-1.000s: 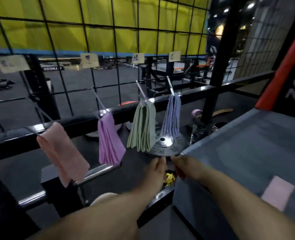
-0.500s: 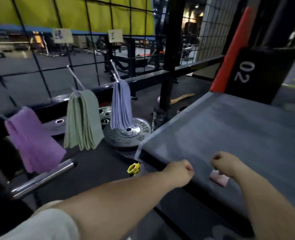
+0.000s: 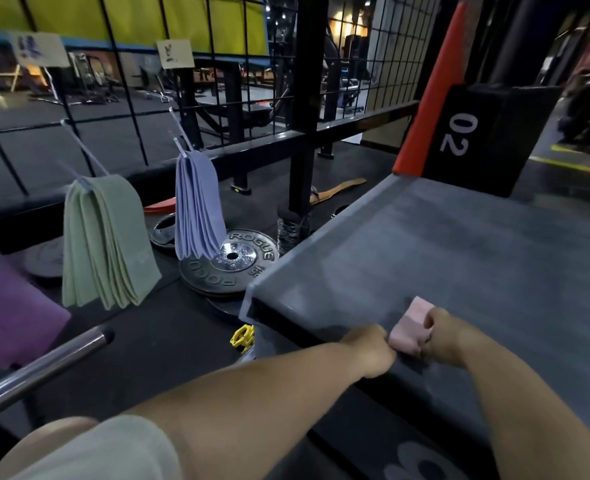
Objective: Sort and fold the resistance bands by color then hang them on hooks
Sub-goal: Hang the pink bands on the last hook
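A small pink resistance band (image 3: 408,328) is held just above the near edge of the grey box top (image 3: 459,258). My left hand (image 3: 369,348) grips its left end and my right hand (image 3: 442,336) grips its right end, both with curled fingers. On the wire grid at the left, a folded green band bundle (image 3: 104,237) and a folded blue-grey band bundle (image 3: 198,206) hang from hooks. A purple band bundle (image 3: 6,306) shows at the far left edge, cut off by the frame.
Rogue weight plates (image 3: 227,268) lie on the black floor mat below the hanging bands. A yellow collar clip (image 3: 242,337) sits beside the box corner. A steel barbell end (image 3: 40,370) juts in at lower left. A black post (image 3: 302,109) and a black box marked 02 (image 3: 473,133) stand behind.
My view swung right from the hooks to the grey box. Both hands moved onto the pink band and lifted it by its ends; half a second ago it lay flat by my right hand.
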The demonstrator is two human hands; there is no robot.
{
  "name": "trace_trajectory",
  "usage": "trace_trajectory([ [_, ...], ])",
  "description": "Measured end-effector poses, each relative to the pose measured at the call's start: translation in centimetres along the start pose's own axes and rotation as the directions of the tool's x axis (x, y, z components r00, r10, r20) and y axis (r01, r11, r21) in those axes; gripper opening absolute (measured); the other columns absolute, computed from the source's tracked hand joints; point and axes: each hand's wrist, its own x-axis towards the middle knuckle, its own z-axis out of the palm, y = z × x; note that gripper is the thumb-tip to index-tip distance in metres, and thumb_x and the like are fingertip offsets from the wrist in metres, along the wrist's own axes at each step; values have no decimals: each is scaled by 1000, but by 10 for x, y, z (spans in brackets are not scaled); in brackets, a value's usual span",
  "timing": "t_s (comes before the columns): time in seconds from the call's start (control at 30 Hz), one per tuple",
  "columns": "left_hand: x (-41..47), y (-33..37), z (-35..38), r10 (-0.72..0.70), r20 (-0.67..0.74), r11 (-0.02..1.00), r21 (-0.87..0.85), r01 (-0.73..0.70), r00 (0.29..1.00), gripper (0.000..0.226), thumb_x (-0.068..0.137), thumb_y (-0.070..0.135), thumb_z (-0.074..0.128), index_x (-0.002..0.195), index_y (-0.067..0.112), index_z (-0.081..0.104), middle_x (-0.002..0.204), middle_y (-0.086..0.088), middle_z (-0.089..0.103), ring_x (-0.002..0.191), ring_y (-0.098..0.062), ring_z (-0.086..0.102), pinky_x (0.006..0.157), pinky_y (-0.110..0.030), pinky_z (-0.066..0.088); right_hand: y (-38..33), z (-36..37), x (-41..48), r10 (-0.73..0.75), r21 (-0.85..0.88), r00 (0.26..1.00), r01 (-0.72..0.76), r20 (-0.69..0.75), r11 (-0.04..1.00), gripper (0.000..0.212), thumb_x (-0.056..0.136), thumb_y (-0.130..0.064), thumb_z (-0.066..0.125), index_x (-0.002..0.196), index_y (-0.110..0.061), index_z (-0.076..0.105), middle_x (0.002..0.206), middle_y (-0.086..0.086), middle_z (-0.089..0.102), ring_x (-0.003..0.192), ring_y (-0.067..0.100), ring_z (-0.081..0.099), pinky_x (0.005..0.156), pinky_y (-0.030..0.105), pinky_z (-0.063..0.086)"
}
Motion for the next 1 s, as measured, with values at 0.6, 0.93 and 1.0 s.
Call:
trace_trajectory([
  [0.6, -1, -3, -44, 208, -198, 966, -113, -233, 958, 56, 70, 26, 77, 121, 28, 55, 114, 7, 63, 105, -14, 61, 92, -32, 51, -34, 7, -9, -292, 301, 833, 463, -471, 834, 49, 76, -21, 69, 123, -28, 54, 116, -12, 48, 112, 10, 52, 92, 29, 44],
  [0.93, -8, -17, -65, 214, -312, 937, -203, -285, 926, 58, 79, 17, 70, 132, 28, 51, 118, 6, 56, 99, -7, 55, 82, -11, 42, -54, 13, -20, -301, 406, 812, 527, -501, 747, 41, 87, -26, 63, 123, -33, 45, 102, -10, 58, 94, 11, 55, 76, 26, 41],
  [1.0, -11, -21, -69, 187, -333, 904, -309, -295, 924, 53, 78, 16, 74, 127, 24, 54, 110, 6, 58, 95, -7, 55, 80, -9, 41, -57, 13, -23, -294, 427, 794, 551, -532, 717, 37, 87, -30, 65, 117, -32, 42, 91, -9, 58, 86, 9, 56, 73, 28, 42],
])
